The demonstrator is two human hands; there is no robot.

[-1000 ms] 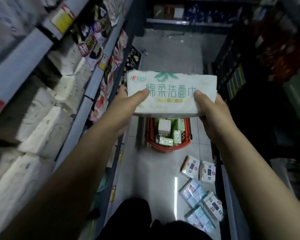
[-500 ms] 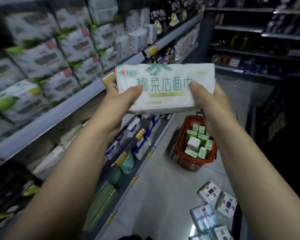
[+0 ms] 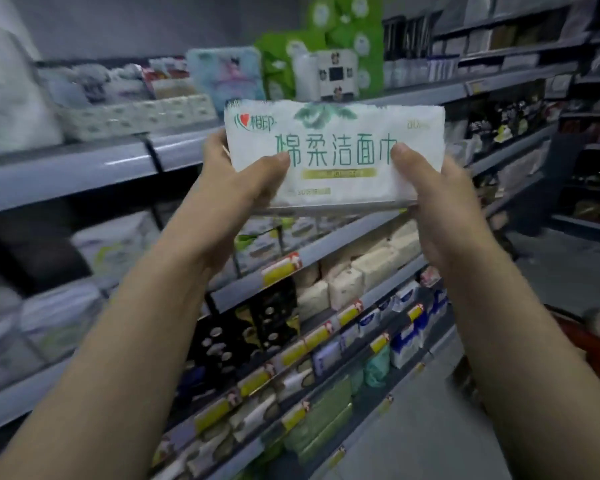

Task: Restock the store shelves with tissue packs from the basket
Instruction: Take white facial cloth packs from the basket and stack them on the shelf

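Raised in mid-air, label facing back: white rectangular plastic-wrapped tissue pack with green lettering (image 3: pixel 336 150), touching no shelf. Gripped at both lower corners by left hand (image 3: pixel 236 181) and right hand (image 3: pixel 440 202), thumbs on the front, probably to keep the soft pack flat and square for sliding in. Beyond, grey metal shelves (image 3: pixel 84 168) crowded with packs; blurred red basket (image 3: pixel 582 341) low right.
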